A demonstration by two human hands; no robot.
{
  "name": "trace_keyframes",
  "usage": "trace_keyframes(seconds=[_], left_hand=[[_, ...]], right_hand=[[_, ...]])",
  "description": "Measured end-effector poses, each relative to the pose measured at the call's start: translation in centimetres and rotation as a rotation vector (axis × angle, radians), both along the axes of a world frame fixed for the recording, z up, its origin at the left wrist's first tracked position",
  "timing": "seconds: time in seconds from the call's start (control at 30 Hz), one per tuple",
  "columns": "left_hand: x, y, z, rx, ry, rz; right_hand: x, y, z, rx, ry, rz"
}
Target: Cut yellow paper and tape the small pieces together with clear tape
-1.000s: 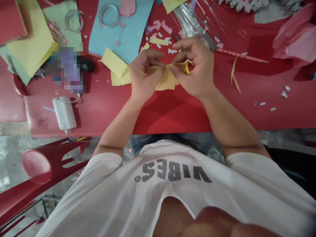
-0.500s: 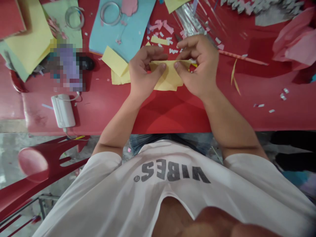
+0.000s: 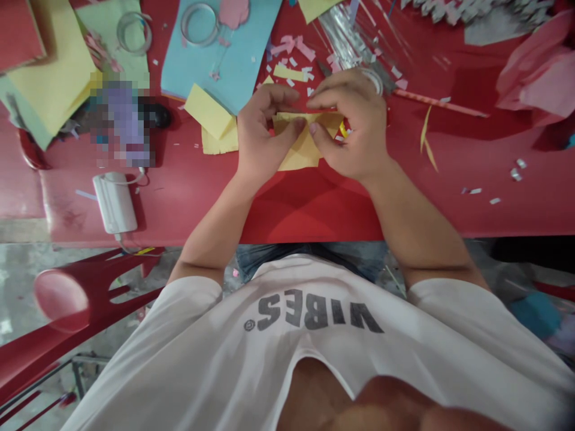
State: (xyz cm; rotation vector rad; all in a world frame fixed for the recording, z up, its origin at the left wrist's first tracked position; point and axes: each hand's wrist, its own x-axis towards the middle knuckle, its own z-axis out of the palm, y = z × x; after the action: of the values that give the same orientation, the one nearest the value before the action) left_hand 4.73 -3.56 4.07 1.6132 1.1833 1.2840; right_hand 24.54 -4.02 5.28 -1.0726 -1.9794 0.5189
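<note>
A folded yellow paper (image 3: 300,152) lies on the red table (image 3: 314,203), pinched from both sides. My left hand (image 3: 260,140) grips its left edge, thumb on top and fingers curled over the far side. My right hand (image 3: 353,129) grips the right edge, its thumb pressed against the left thumb near the paper's middle. A small bright yellow strip (image 3: 342,129) pokes out under my right fingers.
Loose yellow sheets (image 3: 211,117) lie left of my hands, with blue paper (image 3: 224,57), tape rings (image 3: 197,24) and paper scraps beyond. A white power bank (image 3: 115,202) sits near the table's front-left edge. Pink tissue (image 3: 539,72) is at far right. A red chair (image 3: 90,299) stands below left.
The paper first tilted flatter toward me. My right thumb and fingers then slid left over its top edge, closing the gap to my left thumb.
</note>
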Motion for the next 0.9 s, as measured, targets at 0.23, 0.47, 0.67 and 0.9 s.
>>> trace_keyframes(seconds=[0.23,0.47,0.67,0.9], left_hand=[[-0.9,1.5,-2.5,-0.116,0.149,-0.093],[-1.7,1.9,-3.9,-0.057,0.456,-0.021],[-1.4,2.0,-3.7,0.059,0.489,0.012],[0.4,0.7,-3.4,0.061,0.093,-0.13]], right_hand=[[2.7,2.1,-0.6,0.027,-0.188,-0.258],[5.4,4.7,-3.7,-0.114,-0.629,-0.406],[4.9,4.9,-4.4,0.007,-0.56,-0.285],[1.9,2.9,-2.5,-0.163,-0.363,-0.234]])
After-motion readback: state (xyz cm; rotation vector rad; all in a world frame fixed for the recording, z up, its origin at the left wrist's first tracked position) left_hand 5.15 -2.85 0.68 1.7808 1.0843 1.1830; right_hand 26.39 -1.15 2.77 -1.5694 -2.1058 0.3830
